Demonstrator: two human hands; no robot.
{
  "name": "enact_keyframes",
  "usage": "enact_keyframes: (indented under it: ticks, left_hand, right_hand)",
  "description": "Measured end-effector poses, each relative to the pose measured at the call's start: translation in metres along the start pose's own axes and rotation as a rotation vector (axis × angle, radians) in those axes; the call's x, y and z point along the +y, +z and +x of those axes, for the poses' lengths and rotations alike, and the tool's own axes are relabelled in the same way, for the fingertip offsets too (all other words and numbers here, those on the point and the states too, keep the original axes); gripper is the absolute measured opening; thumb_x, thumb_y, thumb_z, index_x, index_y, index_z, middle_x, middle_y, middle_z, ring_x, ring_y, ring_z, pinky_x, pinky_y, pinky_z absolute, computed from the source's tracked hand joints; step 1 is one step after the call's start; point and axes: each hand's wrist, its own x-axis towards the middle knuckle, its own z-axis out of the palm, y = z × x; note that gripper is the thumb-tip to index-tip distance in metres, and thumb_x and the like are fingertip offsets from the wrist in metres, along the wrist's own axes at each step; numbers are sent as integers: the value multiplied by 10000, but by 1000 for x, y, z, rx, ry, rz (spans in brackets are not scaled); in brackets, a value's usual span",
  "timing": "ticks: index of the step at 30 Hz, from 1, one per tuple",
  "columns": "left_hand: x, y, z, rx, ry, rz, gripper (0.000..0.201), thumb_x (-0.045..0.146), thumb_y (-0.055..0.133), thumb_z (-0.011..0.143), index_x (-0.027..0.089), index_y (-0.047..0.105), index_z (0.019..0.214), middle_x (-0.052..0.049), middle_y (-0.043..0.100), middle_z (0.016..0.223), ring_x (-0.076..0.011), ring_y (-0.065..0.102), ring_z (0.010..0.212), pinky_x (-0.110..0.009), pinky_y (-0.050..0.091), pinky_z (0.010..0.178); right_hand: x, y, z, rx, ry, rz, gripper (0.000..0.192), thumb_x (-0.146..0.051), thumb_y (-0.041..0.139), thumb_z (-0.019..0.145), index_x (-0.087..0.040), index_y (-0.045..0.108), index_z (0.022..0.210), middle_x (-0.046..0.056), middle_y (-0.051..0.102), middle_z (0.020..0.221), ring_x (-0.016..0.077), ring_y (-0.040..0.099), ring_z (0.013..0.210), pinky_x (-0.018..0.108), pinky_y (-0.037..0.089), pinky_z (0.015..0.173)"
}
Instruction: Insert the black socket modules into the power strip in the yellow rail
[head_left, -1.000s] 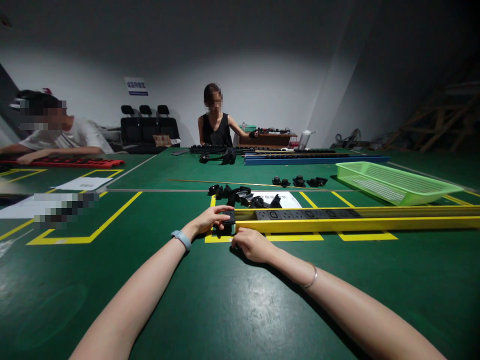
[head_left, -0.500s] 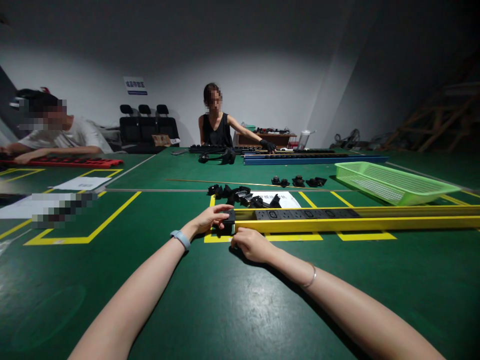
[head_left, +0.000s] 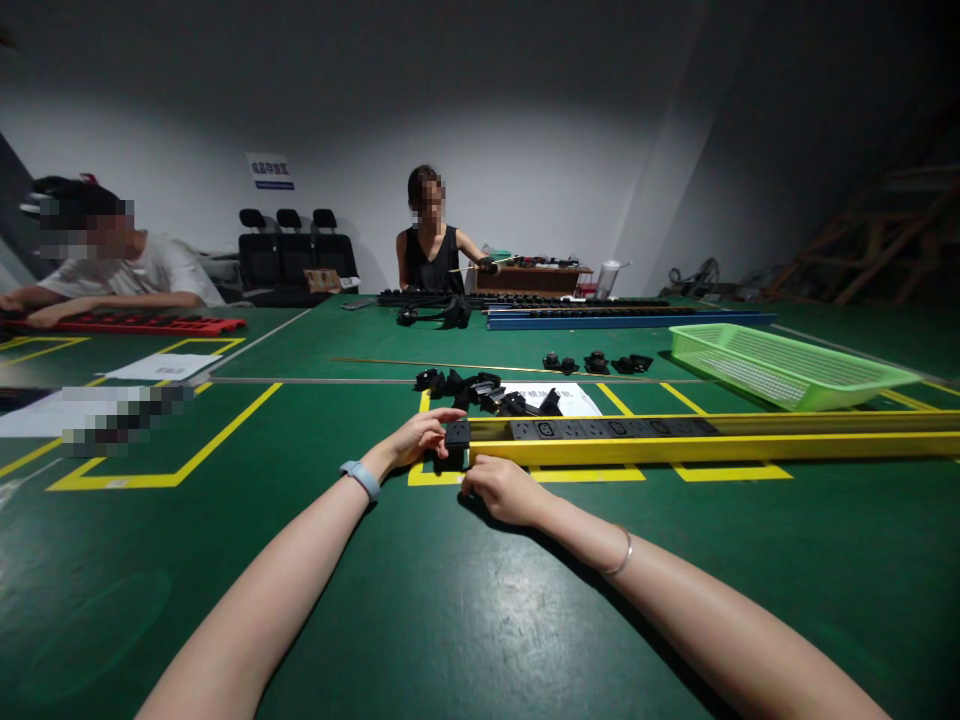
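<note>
Head view: the left hand (head_left: 415, 441) rests on the worktop (head_left: 465, 610) with its fingers curled loosely around a small black socket module (head_left: 457, 437), thumb and fingertips touching it at the left end of the yellow rail (head_left: 712, 447). The module sits at the open end of the rail, in line with the row of black sockets (head_left: 615, 428) already seated in the rail channel. The right hand (head_left: 504, 489) lies just in front of the same rail end, fingers bent into a loose fist, knuckles on the worktop and fingertips against the lower front edge of the rail; whether it grips anything cannot be told. A grey-blue band is on the left wrist and a thin bracelet on the right.

Behind the rail end lies a loose heap of black parts (head_left: 487, 392) beside a white sheet (head_left: 574, 400). Further back are a few more black pieces (head_left: 600, 362) and a thin brass-coloured rod (head_left: 450, 365). A green mesh basket (head_left: 787, 365) stands on the right, well apart from the hands. A blue rail (head_left: 630, 319) lies across the far side, where a seated person (head_left: 433, 250) works. At the far left another person (head_left: 120, 270) leans over a red rail (head_left: 135, 324). Yellow tape lines (head_left: 217, 435) mark the green surface.
</note>
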Motion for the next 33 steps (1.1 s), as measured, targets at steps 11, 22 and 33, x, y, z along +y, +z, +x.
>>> enact_keyframes:
  ticks: [11, 22, 33]
  left_hand:
    - [2, 2, -1, 27, 1, 30, 539, 119, 543, 675, 165, 578, 1211, -125, 559, 1286, -28, 587, 525, -180, 482, 511]
    - [1, 2, -1, 24, 21, -23, 518, 131, 597, 709, 141, 566, 1226, -127, 624, 1143, -44, 603, 532, -182, 478, 532]
    - [0, 4, -1, 37, 4, 40, 530, 227, 691, 732, 147, 552, 1237, -89, 660, 1003, -59, 603, 582, -184, 464, 560]
  right_hand:
    - [-2, -2, 1, -4, 17, -6, 244, 3, 501, 778, -164, 665, 848, 38, 592, 806, 135, 553, 753, 218, 434, 700]
    - [-4, -2, 1, -4, 20, -14, 251, 7, 500, 764, -164, 667, 842, 32, 580, 771, 136, 536, 726, 215, 419, 661]
    - [-2, -1, 1, -6, 16, -17, 243, -2, 509, 775, -167, 671, 852, 34, 593, 775, 141, 550, 736, 220, 427, 675]
